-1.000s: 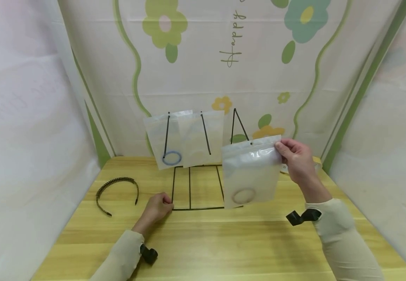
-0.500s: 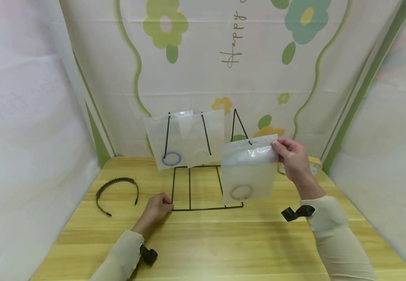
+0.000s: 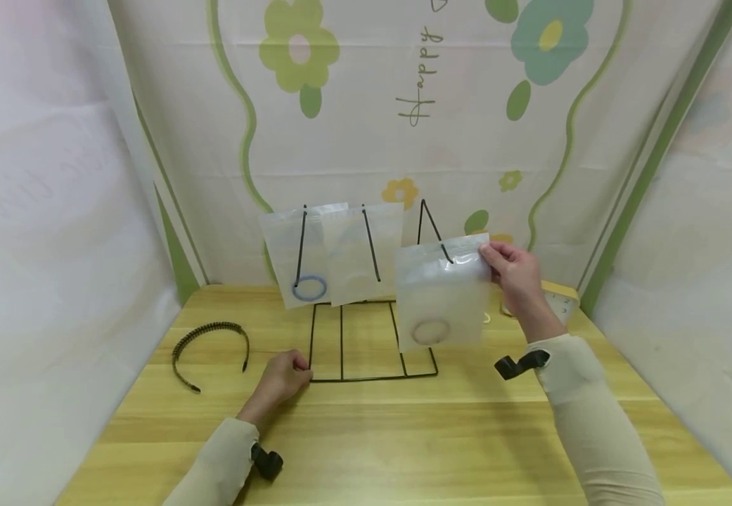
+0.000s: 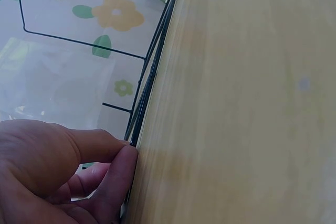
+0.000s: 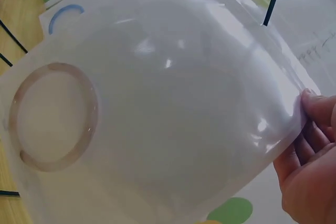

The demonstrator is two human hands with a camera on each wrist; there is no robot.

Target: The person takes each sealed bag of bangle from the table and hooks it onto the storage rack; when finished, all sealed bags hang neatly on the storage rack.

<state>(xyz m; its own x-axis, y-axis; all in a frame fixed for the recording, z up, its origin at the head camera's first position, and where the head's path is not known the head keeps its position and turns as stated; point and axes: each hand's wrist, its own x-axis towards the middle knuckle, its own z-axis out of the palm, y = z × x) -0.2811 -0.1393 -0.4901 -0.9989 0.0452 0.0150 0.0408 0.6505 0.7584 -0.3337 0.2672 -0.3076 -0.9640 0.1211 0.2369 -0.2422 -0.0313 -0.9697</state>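
My right hand [image 3: 517, 274] pinches the upper right corner of a translucent zip bag [image 3: 441, 302]. A pale brown ring [image 5: 93, 103] shows low inside this bag. The right prong [image 5: 274, 1] of a black wire rack [image 3: 372, 379] pokes through the bag near its top edge. Two similar bags hang on the other prongs: the left bag [image 3: 280, 253] with a blue ring [image 3: 325, 287], and the middle bag [image 3: 356, 253], whose content is too faint to tell. At the rack base's front left corner, my left hand [image 3: 283, 376] pinches the wire between thumb and finger.
A dark, coiled-looking headband [image 3: 214, 325] lies on the wooden table [image 3: 366, 450] to the left. Behind my right hand stands a yellow and white object with numbers [image 3: 558, 301], partly hidden. Flower-printed cloth [image 3: 467, 91] walls off the back and sides.
My right hand has moved left and slightly up with the bag, and the bag has slid farther back along the right prong. The left hand has stayed on the rack's corner.
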